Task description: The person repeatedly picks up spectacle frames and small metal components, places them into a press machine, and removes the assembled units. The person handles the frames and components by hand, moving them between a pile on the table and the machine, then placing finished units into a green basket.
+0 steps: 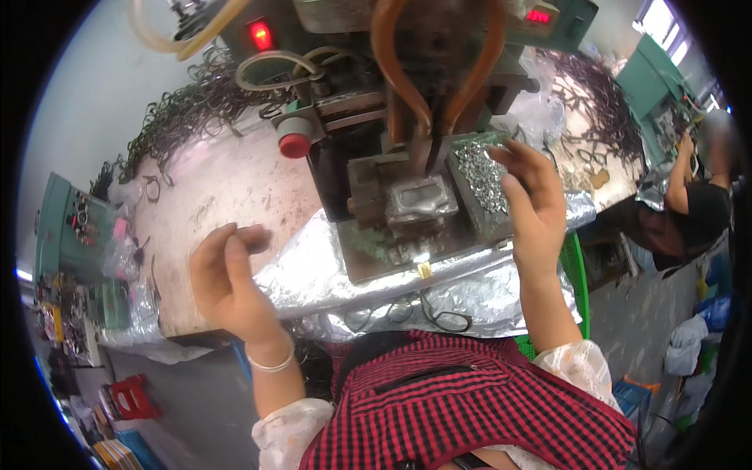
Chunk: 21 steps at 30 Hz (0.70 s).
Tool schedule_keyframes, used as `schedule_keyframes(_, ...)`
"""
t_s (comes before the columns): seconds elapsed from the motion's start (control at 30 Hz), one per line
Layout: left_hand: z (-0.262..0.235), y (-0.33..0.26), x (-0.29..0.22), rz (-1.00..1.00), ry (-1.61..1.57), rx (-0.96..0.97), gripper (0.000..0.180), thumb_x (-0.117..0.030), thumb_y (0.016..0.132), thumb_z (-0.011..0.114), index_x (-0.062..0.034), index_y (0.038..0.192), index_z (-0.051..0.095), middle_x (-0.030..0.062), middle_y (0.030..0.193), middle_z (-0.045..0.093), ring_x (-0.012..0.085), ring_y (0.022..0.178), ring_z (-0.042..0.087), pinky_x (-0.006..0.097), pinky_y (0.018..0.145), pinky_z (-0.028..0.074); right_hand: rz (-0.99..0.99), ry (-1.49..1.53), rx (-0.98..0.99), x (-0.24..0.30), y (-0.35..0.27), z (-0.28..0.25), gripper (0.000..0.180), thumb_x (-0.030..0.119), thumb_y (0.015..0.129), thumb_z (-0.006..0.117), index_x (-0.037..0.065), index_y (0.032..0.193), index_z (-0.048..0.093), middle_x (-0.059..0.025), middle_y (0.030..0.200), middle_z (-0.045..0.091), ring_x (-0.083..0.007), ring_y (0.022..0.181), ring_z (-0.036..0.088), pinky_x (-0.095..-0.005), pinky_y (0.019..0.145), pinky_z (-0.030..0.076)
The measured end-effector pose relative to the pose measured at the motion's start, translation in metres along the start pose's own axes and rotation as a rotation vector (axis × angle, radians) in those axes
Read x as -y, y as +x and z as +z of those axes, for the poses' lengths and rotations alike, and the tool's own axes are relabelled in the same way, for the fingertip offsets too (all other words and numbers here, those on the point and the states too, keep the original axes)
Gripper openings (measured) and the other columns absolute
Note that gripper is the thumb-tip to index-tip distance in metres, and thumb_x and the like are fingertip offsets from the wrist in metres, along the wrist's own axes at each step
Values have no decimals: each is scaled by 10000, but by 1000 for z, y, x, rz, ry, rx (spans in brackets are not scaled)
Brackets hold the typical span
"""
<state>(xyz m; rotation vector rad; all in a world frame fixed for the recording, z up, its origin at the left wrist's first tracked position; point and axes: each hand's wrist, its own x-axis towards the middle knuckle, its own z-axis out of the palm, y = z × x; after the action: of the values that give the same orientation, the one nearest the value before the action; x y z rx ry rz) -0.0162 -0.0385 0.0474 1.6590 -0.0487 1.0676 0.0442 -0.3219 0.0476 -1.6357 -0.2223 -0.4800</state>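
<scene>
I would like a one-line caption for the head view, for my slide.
At a machine, left hand over the worktable, right hand beside small silvery pieces.

The left hand point(225, 276), fingers loosely parted, hovers above the worktop point(223, 180); the right hand point(537, 202), likewise parted, is just beside small metal pieces point(479, 174), with a metal fixture point(421, 197) farther to its left and a dark spectacle frame point(431, 315) lower left

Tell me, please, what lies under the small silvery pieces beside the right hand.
A dark tray shows beside the small silvery pieces; whatever lies directly beneath them is covered.
</scene>
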Motion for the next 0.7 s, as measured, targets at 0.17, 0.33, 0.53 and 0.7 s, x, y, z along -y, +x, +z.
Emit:
schedule_keyframes(0.17,-79,28,40,-235,398,198,285,-104,910,632,7,1167,580,98,1100,644,172,968,617,289,821,506,-386,-102,313,26,-49,35,235,-48,823,558,6,1034,644,-111,943,673,-233,895,641,-345,797,494)
schedule_keyframes(0.33,-128,99,104,-146,727,313,435,-301,880,668,-12,1194,579,179,1168,604,319,1019,603,388,844,493,-260,218,525,37,-56,214,187,23,815,588,25,984,668,-117,900,688,-280,832,653,-352,770,500)
schedule_keyframes(0.53,-130,161,217,-92,1010,280,644,-493,855,625,0,1259,535,248,1201,571,430,1057,569,457,922,461,-297,-157,216,-25,70,438,270,94,769,611,61,1031,669,-140,970,686,-322,957,635,-397,844,500)
schedule_keyframes(0.7,-215,220,315,-192,1181,148,783,-598,820,622,30,1275,512,287,1243,533,434,1129,525,474,955,438,-187,-809,-88,-31,237,477,222,187,772,654,11,904,682,-166,1031,656,-286,1003,644,-407,825,548)
